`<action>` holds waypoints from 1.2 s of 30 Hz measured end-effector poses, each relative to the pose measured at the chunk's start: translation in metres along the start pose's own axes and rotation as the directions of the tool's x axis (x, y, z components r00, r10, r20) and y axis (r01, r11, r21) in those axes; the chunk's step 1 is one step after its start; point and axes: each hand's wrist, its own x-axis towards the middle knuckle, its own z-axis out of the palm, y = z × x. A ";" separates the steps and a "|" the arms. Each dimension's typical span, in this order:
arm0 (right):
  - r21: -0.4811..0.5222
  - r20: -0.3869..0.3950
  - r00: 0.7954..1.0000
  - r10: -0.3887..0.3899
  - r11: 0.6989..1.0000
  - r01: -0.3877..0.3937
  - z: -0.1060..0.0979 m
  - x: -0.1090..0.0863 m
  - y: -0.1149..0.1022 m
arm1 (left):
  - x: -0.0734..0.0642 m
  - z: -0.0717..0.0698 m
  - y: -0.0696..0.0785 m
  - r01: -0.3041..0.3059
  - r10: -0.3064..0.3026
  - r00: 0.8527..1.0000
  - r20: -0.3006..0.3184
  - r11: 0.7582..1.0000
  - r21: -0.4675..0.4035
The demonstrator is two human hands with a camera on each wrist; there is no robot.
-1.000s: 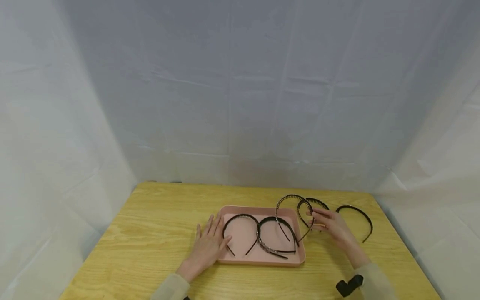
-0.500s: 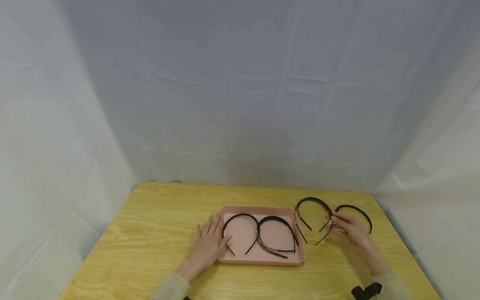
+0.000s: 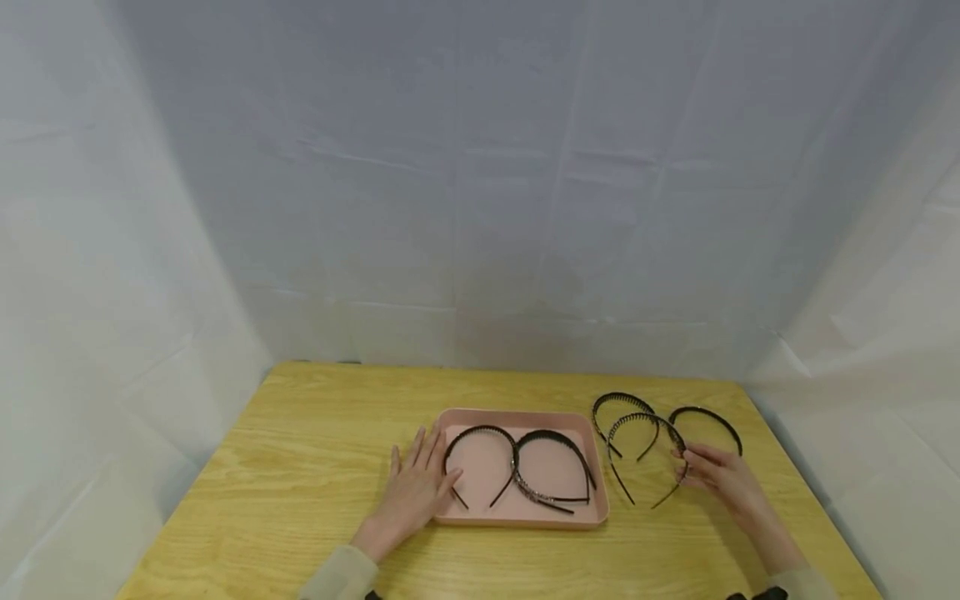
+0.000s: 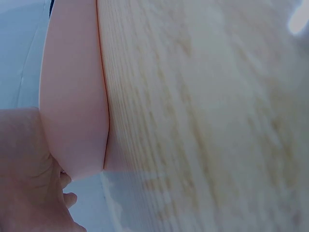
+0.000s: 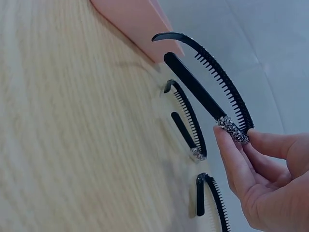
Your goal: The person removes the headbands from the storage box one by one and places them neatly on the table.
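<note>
My right hand (image 3: 723, 479) pinches a headband (image 5: 195, 86) above the worktop (image 3: 337, 433); my left hand (image 3: 415, 492), fingers straight, touches the tray (image 3: 517, 523). Probably a carrying step; placing calls for care.

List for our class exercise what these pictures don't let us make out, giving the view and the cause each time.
- Head view: the lower ends of the rightmost headband, behind the right grip.
- Head view: individual sparkles on the speckled band in the pink tray, too small.
- Left wrist view: the tray's inside, hidden by its outer wall.
- Right wrist view: part of the lowest headband, cut off by the bottom edge.
</note>
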 end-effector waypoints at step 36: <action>-0.198 0.069 0.986 0.150 0.971 -0.134 -0.013 -0.029 0.027 | 0.000 0.007 -0.007 -0.016 0.016 1.000 0.003 1.000 0.017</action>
